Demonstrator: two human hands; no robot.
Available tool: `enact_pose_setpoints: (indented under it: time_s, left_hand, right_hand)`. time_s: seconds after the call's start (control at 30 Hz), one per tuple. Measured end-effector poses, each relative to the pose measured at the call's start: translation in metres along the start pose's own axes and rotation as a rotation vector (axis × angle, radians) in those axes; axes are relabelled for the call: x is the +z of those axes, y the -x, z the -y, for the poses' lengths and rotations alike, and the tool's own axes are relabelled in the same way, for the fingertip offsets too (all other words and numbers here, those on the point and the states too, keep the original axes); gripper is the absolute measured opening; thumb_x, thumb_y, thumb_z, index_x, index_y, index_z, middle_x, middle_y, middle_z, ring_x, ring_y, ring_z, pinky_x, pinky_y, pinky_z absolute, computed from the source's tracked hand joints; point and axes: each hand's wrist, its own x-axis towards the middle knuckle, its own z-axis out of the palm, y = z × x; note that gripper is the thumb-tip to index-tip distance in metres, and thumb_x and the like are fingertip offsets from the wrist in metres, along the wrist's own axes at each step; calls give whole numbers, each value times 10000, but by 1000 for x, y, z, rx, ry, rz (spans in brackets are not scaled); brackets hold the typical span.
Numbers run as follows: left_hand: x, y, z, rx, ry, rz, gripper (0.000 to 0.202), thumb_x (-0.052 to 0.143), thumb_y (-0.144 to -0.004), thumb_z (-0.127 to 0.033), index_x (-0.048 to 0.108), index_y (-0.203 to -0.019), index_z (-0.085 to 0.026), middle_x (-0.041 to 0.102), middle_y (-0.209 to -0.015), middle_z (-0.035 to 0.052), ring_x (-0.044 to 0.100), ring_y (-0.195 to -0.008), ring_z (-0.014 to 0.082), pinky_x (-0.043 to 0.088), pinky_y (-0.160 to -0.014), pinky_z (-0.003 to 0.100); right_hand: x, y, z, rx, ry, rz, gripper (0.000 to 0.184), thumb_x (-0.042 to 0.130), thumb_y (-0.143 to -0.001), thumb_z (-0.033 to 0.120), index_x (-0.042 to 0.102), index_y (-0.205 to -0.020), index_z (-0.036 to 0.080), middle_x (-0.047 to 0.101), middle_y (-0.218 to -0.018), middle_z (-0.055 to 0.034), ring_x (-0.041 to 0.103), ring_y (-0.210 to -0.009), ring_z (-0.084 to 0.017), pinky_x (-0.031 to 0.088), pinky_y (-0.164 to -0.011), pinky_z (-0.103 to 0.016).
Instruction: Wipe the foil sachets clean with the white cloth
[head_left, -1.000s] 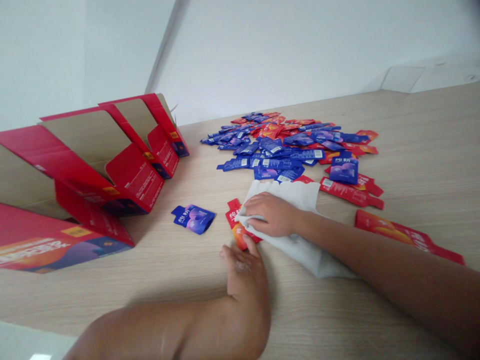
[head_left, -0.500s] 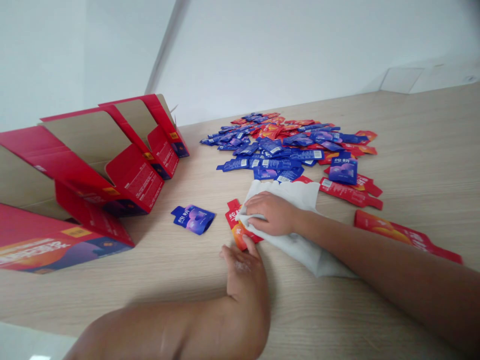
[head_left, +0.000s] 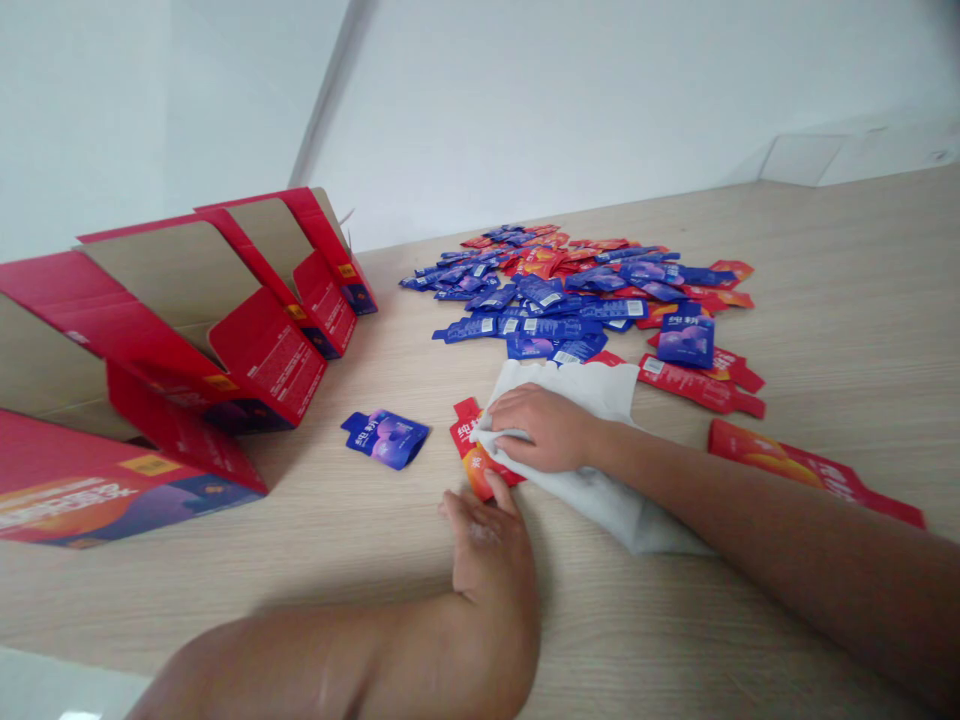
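Note:
A white cloth (head_left: 607,490) is bunched in my right hand (head_left: 544,430), whose closed fingers press it onto a red pouch (head_left: 465,430) lying on the table. Part of this pouch is hidden under the cloth and fingers. My left hand (head_left: 487,530) bends in from below with its fingers apart, a fingertip resting on the pouch's lower edge. To the left, a blue pouch (head_left: 386,438) with a purple fruit picture lies by itself. Beyond the cloth spreads a heap of red and blue pouches (head_left: 555,300).
Several red cardboard boxes (head_left: 262,350) with raised flaps stand along the left side of the wooden table (head_left: 825,300). A larger red pouch (head_left: 802,470) lies on the right, partly behind my right forearm. A white wall (head_left: 600,100) rises behind the table.

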Motion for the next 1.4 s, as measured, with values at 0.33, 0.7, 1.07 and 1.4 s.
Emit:
enact_pose_setpoints:
  time_s: [0.33,0.7,1.07,1.4]
  left_hand:
    - [-3,0,-1,43,-124,15,479,323,-839,-19,567,-1251,-50,735,-850,178,697,-831,219,474,-942,438]
    - [1,0,-6,29,-188,9,475,329,-844,-18,553,-1263,-35,727,-855,207,700,-836,236,464,-955,448]
    - [10,-1,-15,-45,-301,99,495,358,-847,-43,514,-1315,-93,729,-938,195,689,-907,245,420,-994,478]
    - [5,-2,-9,-9,-263,106,498,333,-845,-31,526,-1300,-83,737,-875,167,696,-864,226,443,-974,461]
  right_hand:
    - [1,-1,2,-1,9,2,155,519,-862,231,651,-888,154,685,-982,-90,598,-968,-217,393,-885,-366]
    - [1,0,5,-35,21,0,145,517,-854,222,640,-826,152,682,-935,-92,597,-947,-213,399,-871,-363]
    - [2,0,-4,37,-8,-27,187,521,-861,231,679,-923,150,699,-996,-92,615,-943,-216,412,-873,-362]
    - [2,0,-1,3,0,-18,182,525,-860,224,675,-934,153,694,-987,-91,606,-941,-214,402,-868,-359]
